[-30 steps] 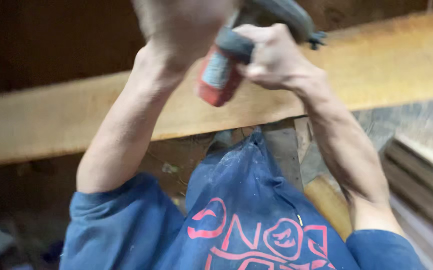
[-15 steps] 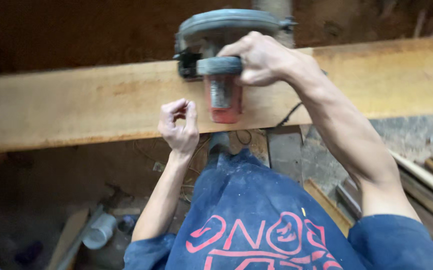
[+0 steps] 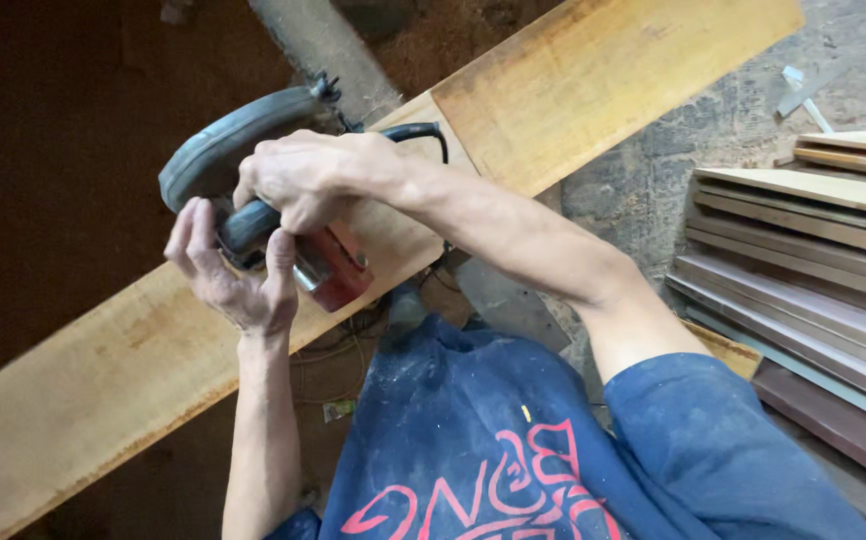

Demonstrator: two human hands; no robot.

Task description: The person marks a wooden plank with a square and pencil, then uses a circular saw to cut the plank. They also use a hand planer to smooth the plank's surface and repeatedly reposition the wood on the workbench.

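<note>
Currently right hand (image 3: 303,180) has its fingers wrapped tight around the handle of the circular saw (image 3: 253,190), which sits on the long wooden plank (image 3: 573,90). Left hand (image 3: 233,275) cups the saw body from below, fingers spread and lightly curled. Stacked boards (image 3: 813,260) lie well apart, right.

Saw on plank, hands on saw

Saw (image 3: 253,180) resting on plank (image 3: 573,90) running diagonally from lower left to upper right. Right hand (image 3: 313,180) on top of saw, left hand (image 3: 233,270) just beneath, at its near side. Stacked boards (image 3: 813,260) to the right, apart from plank.
</note>
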